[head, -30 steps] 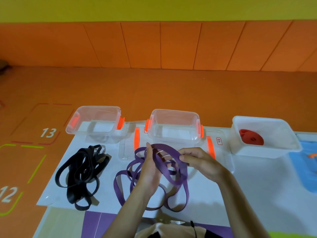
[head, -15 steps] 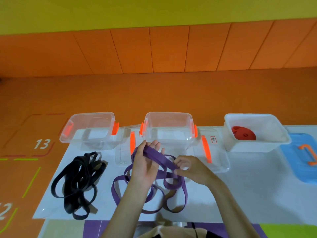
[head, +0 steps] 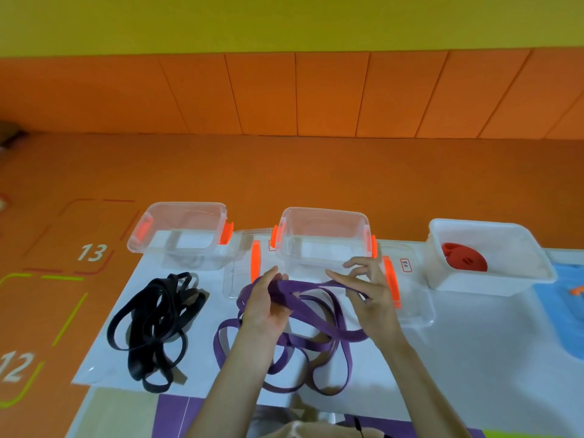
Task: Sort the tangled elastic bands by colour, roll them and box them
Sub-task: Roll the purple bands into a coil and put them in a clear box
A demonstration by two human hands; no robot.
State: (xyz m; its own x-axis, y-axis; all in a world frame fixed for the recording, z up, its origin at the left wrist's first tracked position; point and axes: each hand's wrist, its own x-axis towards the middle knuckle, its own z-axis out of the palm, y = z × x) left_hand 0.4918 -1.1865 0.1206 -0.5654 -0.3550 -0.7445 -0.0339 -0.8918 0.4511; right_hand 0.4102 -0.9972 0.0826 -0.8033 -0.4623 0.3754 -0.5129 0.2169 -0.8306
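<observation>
My left hand (head: pixel 264 306) grips the purple bands (head: pixel 335 327) mid-table (head: pixel 474 343) near the front edge; my right hand (head: pixel 374 298) pinches one strand. They look soft, floppy, tangle-prone: I'd take a single flat strand.

Left hand (head: pixel 265 303) grips purple band (head: pixel 316 314), fingers curled; right hand (head: pixel 371 295) pinches same band, upper fingers splayed.
</observation>
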